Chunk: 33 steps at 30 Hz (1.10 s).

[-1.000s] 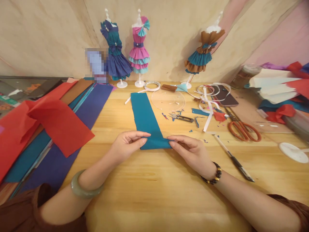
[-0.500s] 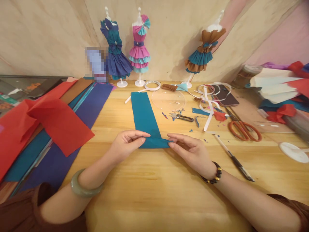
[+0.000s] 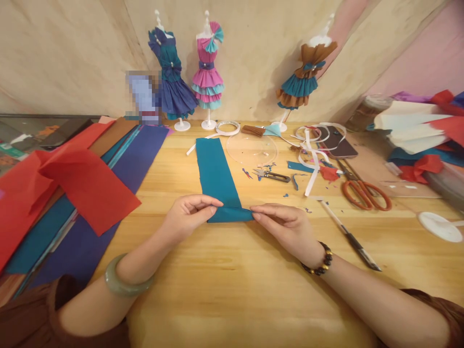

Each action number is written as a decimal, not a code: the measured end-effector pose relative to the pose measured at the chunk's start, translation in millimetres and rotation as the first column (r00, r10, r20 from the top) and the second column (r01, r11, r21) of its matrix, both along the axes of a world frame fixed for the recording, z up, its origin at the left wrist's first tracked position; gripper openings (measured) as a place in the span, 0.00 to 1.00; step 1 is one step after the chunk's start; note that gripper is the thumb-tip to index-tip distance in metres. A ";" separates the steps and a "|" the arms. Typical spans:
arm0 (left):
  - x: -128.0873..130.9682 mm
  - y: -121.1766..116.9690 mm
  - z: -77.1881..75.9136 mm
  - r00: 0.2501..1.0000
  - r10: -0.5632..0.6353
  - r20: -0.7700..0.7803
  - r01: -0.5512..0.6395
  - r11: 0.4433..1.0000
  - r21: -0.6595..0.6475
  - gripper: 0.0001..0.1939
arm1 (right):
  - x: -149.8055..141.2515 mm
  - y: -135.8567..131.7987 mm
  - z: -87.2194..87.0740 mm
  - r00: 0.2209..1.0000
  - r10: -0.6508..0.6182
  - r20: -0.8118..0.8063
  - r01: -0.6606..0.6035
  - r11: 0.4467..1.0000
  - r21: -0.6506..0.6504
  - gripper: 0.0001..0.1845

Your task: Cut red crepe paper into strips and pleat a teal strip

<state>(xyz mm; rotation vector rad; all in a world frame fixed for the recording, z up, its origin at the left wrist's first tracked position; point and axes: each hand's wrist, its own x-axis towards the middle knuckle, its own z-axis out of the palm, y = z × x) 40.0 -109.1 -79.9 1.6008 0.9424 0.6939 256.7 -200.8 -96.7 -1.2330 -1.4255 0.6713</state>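
Observation:
A long strip of teal crepe paper (image 3: pixel 218 169) lies on the wooden table, its near end folded up into a narrow flap. My left hand (image 3: pixel 190 212) pinches the left end of that fold between thumb and fingers. At the opposite end, my right hand (image 3: pixel 286 226) grips the fold's right corner between thumb and forefinger. Beyond the right hand lie small thread snips (image 3: pixel 272 175) among teal and blue scraps. A black-gripped pen (image 3: pixel 357 244) rests right of the right wrist.
Three miniature dress forms in paper dresses, one teal and blue (image 3: pixel 177 96), one pink (image 3: pixel 207 77), one brown (image 3: pixel 299 87), stand along the wall. Orange-handled scissors (image 3: pixel 366 193) lie right. Red paper (image 3: pixel 87 188) and other sheets are piled left. A clear round disc (image 3: pixel 250 150) sits behind the strip.
Both hands keep their pinch on the folded end. The right fingers have shifted slightly left along the edge; otherwise the view has only moved a little.

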 end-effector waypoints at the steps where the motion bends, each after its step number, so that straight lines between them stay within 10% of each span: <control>1: 0.1 0.3 -0.5 1.000 -0.001 0.008 0.001 1.000 -0.003 0.09 | 0.3 -0.1 0.3 1.000 0.010 0.003 -0.010 1.000 0.007 0.09; 33: 1.7 -6.1 4.1 0.999 -0.020 -0.031 0.021 0.999 0.042 0.09 | -2.4 0.0 -1.3 0.997 -0.046 0.058 0.047 0.999 -0.015 0.03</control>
